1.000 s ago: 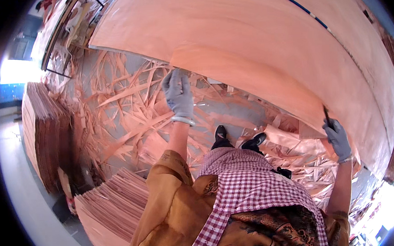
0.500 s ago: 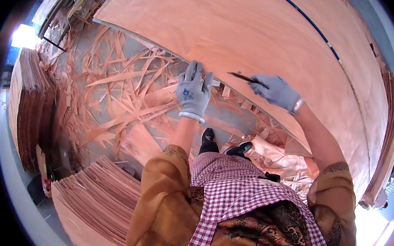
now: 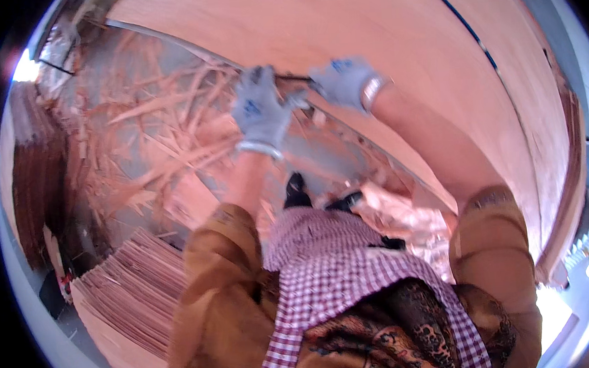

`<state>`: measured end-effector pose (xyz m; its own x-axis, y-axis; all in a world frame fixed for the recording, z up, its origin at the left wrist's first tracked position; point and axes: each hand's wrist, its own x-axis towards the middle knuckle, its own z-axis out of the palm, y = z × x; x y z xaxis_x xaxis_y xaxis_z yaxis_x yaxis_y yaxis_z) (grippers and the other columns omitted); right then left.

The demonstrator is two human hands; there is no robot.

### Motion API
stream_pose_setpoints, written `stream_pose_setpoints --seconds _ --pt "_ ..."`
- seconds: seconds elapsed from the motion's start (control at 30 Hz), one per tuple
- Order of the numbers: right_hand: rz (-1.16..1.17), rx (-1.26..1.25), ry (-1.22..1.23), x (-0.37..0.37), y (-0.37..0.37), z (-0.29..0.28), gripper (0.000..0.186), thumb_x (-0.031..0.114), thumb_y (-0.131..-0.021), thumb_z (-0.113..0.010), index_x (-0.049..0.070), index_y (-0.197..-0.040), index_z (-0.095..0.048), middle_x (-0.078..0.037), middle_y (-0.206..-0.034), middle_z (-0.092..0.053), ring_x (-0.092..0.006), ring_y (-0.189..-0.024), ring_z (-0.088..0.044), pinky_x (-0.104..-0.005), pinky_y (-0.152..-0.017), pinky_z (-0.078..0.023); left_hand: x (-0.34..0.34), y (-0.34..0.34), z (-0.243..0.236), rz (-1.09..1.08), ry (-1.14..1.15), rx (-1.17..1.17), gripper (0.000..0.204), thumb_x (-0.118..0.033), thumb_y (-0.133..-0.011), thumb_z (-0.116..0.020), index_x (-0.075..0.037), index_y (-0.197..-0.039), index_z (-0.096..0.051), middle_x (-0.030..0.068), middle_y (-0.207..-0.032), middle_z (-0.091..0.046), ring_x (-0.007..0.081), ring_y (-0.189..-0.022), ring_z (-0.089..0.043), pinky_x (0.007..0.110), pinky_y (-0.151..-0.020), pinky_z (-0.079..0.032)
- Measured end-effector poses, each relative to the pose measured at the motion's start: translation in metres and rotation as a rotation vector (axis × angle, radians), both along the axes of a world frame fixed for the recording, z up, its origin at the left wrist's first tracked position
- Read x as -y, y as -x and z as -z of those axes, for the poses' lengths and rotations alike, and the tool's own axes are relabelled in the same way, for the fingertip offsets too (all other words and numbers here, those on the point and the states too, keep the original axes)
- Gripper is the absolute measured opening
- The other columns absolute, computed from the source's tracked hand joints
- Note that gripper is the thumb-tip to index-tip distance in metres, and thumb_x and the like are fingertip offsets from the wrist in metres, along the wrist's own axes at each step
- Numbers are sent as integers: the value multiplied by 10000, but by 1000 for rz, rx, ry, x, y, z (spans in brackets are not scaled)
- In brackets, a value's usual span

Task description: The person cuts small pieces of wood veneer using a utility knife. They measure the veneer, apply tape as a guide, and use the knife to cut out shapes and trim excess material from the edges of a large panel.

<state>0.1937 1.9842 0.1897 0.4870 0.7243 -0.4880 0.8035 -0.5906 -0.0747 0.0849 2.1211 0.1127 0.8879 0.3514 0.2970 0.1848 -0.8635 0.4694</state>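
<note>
My right hand [image 3: 346,83], in a grey glove, is closed around a dark, slim knife [image 3: 293,78]. Its blade points left toward my other hand, over the near edge of a wide sheet of pinkish wood veneer [image 3: 365,18]. My left hand [image 3: 260,112], also gloved in grey, is at that same edge, blurred, with its fingers stretched forward and the thumb apart. Whether its fingertips press on the sheet cannot be made out. A blue strip [image 3: 456,15] lies across the veneer farther back on the right.
Torn veneer strips [image 3: 165,158] litter the grey floor at left. Stacks of veneer stand at far left [image 3: 34,179] and lower left [image 3: 132,281]. Crumpled scraps [image 3: 404,211] lie beside my shoes [image 3: 296,184], under the sheet's edge.
My right hand has moved left and slightly away from me with the knife, close to my left hand. My left hand has shifted left and away along the edge; the whole view has shifted too.
</note>
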Motion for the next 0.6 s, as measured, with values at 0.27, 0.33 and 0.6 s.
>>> stream_pose_setpoints --seconds 0.27,0.33,0.6 --pt "190 -56 89 95 8 0 263 299 -930 -443 122 -1079 -568 -149 -886 -674 -336 -838 -646 -432 -739 -486 -5 -5 11 23 16 -66 680 -544 -686 -739 -86 -1162 -578 117 -1221 -506 327 -1086 -515 434 -868 -461" --pt "277 -54 95 153 23 -2 271 326 -947 -422 107 -1058 -537 -160 -857 -663 -350 -825 -636 -446 -729 -477 -9 -3 12 33 -39 -48 682 -536 -690 -740 -73 -1162 -576 125 -1219 -505 331 -1089 -513 429 -869 -461" --pt "642 -74 207 358 118 -4 292 357 -962 -399 96 -1028 -514 -193 -840 -647 -373 -776 -627 -468 -705 -474 -3 -3 3 28 -398 -103 635 -460 -773 -693 -51 -1229 -523 164 -1219 -507 338 -1101 -518 407 -873 -463"
